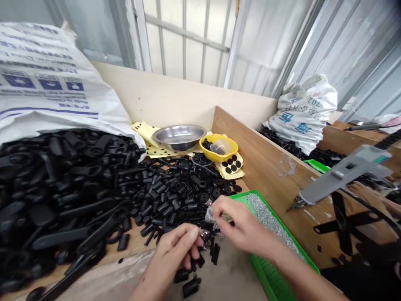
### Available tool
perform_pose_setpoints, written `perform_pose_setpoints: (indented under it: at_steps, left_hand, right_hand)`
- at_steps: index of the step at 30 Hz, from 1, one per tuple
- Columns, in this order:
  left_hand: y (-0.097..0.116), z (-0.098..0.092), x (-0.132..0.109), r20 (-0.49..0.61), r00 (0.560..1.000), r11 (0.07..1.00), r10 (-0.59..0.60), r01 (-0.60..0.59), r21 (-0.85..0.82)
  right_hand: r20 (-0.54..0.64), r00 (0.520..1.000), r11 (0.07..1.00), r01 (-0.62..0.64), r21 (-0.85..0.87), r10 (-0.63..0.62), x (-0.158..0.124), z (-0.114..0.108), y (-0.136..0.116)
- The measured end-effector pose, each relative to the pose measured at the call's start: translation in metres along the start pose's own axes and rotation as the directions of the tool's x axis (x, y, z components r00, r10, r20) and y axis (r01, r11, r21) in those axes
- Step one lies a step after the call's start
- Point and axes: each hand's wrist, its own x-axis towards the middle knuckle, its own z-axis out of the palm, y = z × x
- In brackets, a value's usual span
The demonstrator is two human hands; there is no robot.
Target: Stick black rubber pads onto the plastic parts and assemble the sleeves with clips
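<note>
My left hand [178,248] is closed, thumb pressed against curled fingers. A small shiny metal piece [205,235] shows at its fingertips; whether it is held or lies behind them I cannot tell. My right hand [234,221] is closed too, its fingers bent over the near edge of the black parts. Something whitish [209,215] sits at its fingertips, too blurred to name. Between and below both hands lie small black pieces [215,253] and a black cylinder with a stub [191,287]. Beyond them spreads a heap of short black tubes [166,196].
Large black lever-like parts [62,200] spill from a white sack [46,83] at left. A green tray [269,276] of small silvery pieces lies right. Behind are a metal bowl [180,136] and yellow bowl [221,146]. An electric screwdriver [344,175] hangs beyond the wooden divider [250,146].
</note>
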Motion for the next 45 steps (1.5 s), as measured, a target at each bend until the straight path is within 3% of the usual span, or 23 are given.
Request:
perform_pose_setpoints:
  at_steps: [2, 5, 8, 11, 15, 18, 21, 23, 26, 28, 30, 33, 36, 39, 45]
  left_hand:
    - [0.005, 0.01, 0.003, 0.035, 0.999, 0.992, -0.03, 0.035, -0.124]
    - [0.005, 0.017, 0.002, 0.046, 0.998, 0.987, -0.05, 0.056, -0.153]
    - [-0.002, 0.018, -0.005, 0.056, 0.996, 0.995, -0.07, 0.073, -0.062]
    - [-0.01, 0.017, -0.014, 0.062, 0.997, 0.99, -0.052, 0.044, 0.134]
    - [-0.016, 0.019, -0.022, 0.035, 0.976, 0.85, 0.216, -0.205, 0.484]
    - [-0.02, 0.022, -0.024, 0.108, 0.922, 0.71, 0.371, -0.357, 0.607]
    - [-0.025, 0.026, -0.022, 0.179, 0.833, 0.554, 0.524, -0.492, 0.671]
    - [-0.026, 0.027, -0.021, 0.231, 0.763, 0.454, 0.604, -0.567, 0.687]
    - [-0.024, 0.026, -0.021, 0.298, 0.673, 0.331, 0.677, -0.639, 0.694]
    - [-0.021, 0.024, -0.021, 0.324, 0.637, 0.263, 0.699, -0.651, 0.712]
    - [-0.02, 0.022, -0.021, 0.314, 0.601, 0.217, 0.735, -0.648, 0.73]
    - [-0.02, 0.022, -0.022, 0.276, 0.594, 0.218, 0.756, -0.626, 0.748]
    - [-0.021, 0.025, -0.025, 0.26, 0.626, 0.23, 0.735, -0.592, 0.772]
    - [-0.023, 0.03, -0.027, 0.233, 0.627, 0.237, 0.744, -0.572, 0.785]
    - [-0.026, 0.04, -0.03, 0.281, 0.601, 0.261, 0.748, -0.656, 0.708]
  right_hand:
    - [-0.036, 0.988, 0.988, 0.154, 0.027, -0.153, -0.014, 0.008, -0.014]
    - [-0.019, 0.974, 0.971, 0.223, -0.083, -0.225, -0.028, 0.019, -0.02]
    - [-0.043, 0.971, 0.956, 0.223, -0.188, -0.235, -0.039, 0.029, -0.02]
    - [-0.056, 0.977, 0.949, 0.187, -0.256, -0.208, -0.05, 0.037, -0.022]
    - [-0.079, 0.955, 0.909, 0.245, -0.337, -0.287, -0.062, 0.048, -0.023]
    - [-0.126, 0.94, 0.881, 0.243, -0.406, -0.318, -0.069, 0.06, -0.019]
    - [-0.111, 0.971, 0.897, 0.149, -0.416, -0.212, -0.074, 0.073, -0.013]
    - [-0.085, 0.99, 0.936, 0.077, -0.342, -0.113, -0.076, 0.077, -0.011]
    - [0.063, 0.997, 0.999, -0.047, -0.021, 0.048, -0.074, 0.071, -0.014]
    - [0.159, 0.982, 0.969, -0.137, 0.206, 0.105, -0.071, 0.064, -0.018]
    - [0.187, 0.973, 0.926, -0.189, 0.327, 0.133, -0.067, 0.059, -0.022]
    - [0.147, 0.972, 0.879, -0.229, 0.417, 0.184, -0.067, 0.058, -0.026]
    - [0.117, 0.971, 0.826, -0.24, 0.509, 0.21, -0.073, 0.062, -0.029]
    - [0.105, 0.965, 0.766, -0.255, 0.59, 0.24, -0.08, 0.069, -0.034]
    - [0.13, 0.965, 0.601, -0.243, 0.762, 0.226, -0.082, 0.078, -0.035]
